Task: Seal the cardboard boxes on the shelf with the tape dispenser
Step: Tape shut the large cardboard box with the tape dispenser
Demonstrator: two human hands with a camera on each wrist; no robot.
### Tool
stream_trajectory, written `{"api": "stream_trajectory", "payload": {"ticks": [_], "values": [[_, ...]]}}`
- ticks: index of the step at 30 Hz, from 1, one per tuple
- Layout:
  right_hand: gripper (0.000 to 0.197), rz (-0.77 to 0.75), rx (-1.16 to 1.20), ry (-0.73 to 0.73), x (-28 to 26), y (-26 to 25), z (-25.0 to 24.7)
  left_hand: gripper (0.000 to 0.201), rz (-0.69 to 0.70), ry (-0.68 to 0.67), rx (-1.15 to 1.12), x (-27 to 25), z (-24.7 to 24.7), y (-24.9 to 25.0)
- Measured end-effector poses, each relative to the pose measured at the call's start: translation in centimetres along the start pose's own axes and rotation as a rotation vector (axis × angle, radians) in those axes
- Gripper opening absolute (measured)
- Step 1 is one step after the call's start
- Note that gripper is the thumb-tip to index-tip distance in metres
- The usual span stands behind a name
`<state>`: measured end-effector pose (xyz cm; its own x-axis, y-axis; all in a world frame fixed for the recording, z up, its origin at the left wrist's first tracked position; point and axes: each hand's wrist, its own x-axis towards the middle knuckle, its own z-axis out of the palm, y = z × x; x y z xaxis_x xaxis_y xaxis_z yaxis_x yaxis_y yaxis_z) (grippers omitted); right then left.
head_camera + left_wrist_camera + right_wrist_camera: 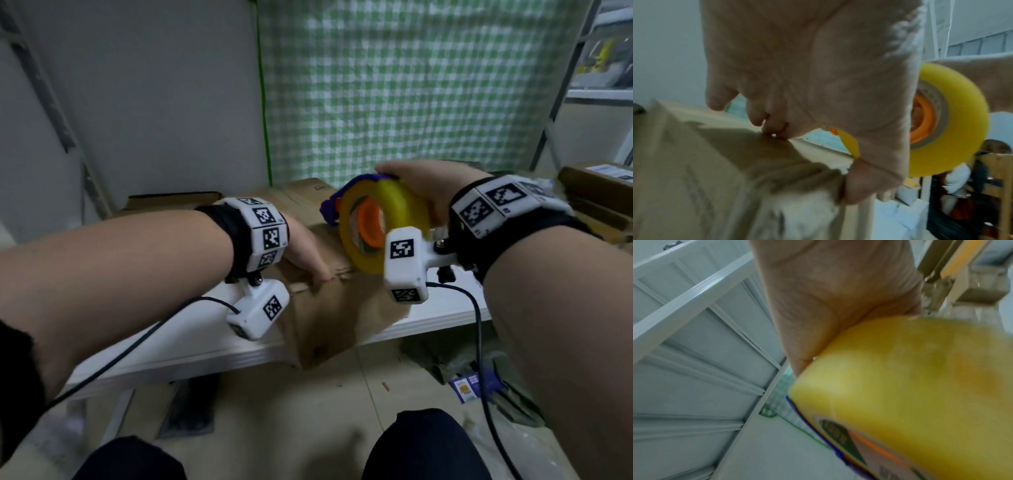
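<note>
Above the box [329,301], right hand [424,185] seemingly clasps dispenser [373,222].

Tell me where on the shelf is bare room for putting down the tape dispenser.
Bare white shelf shows along the front edge, left of the cardboard box; another strip lies right of it. Behind, more boxes crowd the back.

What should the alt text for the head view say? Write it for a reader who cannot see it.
The person's right hand holds a yellow tape roll on an orange and purple plastic dispenser over a brown cardboard box on a white shelf. The left hand presses on the box's top near its front edge.
</note>
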<state>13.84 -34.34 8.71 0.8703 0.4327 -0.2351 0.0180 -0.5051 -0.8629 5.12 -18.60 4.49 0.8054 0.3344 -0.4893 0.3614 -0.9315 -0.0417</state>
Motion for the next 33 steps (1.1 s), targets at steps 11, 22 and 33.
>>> {"api": "stream_trajectory", "payload": {"ticks": [11,22,33], "values": [[0.035,-0.073,0.181,0.024,-1.2,-1.0,5.6,0.098,0.031,0.301,-0.013,3.7,4.4,-4.4],[0.029,-0.13,0.021,-0.002,-6.7,3.2,4.8,0.093,-0.009,0.403,0.011,3.8,4.4,-3.9],[0.024,-0.113,0.309,-0.042,-5.8,8.4,7.3,0.086,0.013,0.465,-0.003,4.3,4.6,-5.0]]}}
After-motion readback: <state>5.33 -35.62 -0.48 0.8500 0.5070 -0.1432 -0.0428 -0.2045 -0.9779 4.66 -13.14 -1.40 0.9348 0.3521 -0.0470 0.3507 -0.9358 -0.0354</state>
